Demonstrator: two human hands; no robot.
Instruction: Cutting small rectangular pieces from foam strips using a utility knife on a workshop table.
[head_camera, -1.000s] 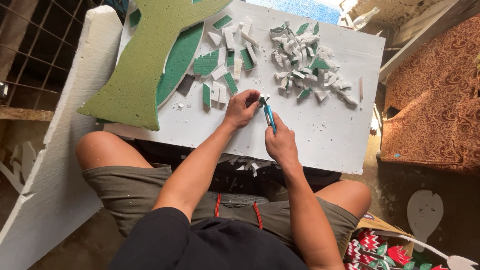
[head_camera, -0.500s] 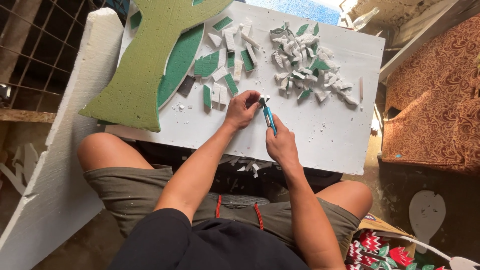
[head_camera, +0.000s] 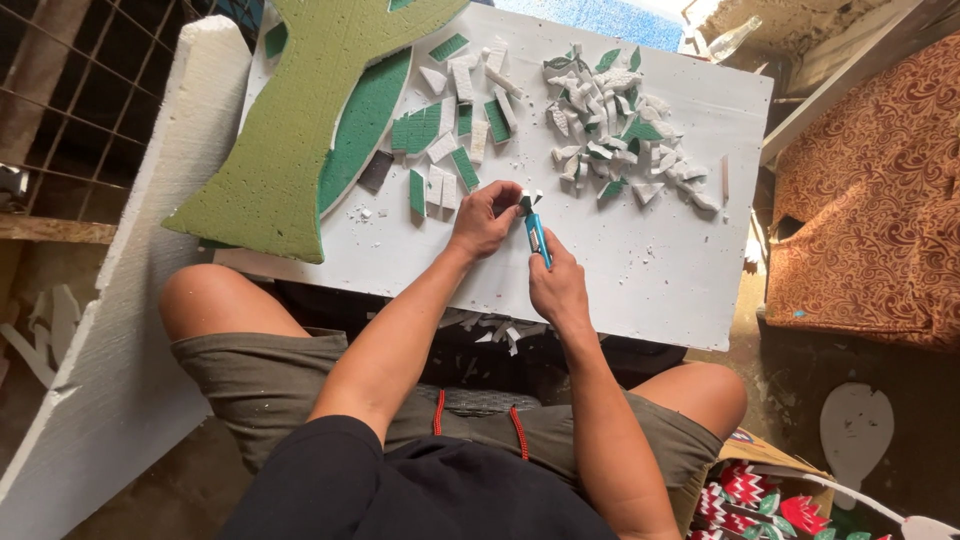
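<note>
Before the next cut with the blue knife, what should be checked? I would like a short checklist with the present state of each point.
1. Right hand grips the slim blue utility knife firmly: ok.
2. Left hand holds the small white foam piece at the knife's tip: ok.
3. Left fingers clear of the blade's path: cannot tell, they are very close to the tip.
4. White foam board lies flat across the lap as the work surface: ok.
5. Board free around the hands: ok; the heap of white and green foam offcuts lies farther off.
6. Large green foam shape apart from the cutting spot: ok.
</note>
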